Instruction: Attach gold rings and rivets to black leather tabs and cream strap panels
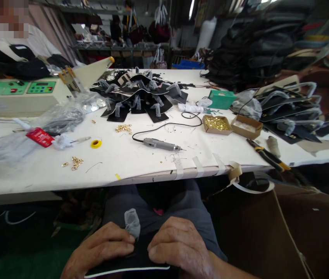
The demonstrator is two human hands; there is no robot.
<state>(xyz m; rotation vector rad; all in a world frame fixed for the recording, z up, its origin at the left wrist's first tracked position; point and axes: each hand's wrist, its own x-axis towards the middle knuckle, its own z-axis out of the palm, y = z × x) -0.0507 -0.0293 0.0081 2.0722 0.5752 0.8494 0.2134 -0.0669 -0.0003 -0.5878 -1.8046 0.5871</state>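
Observation:
Low over my lap, both hands grip a black flat panel [143,254] with a pale edge. My left hand [106,248] has its fingers closed on the panel's left part, beside a plastic-wrapped tab [132,223] that sticks up from it. On the right part, my right hand [178,244] presses with bent fingers; its thumb is hidden. The panel's underside is out of sight. Beyond the hands, a grey electric screwdriver [161,144] with a black cord lies on the white table [141,170].
Gold rings [77,162] and more gold fittings [123,128] lie in small piles. A red glue bottle [40,136] is at left, a box of gold pieces [217,124] and pliers [269,155] at right. Black panels [141,97] are heaped behind. A person [36,38] is at far left.

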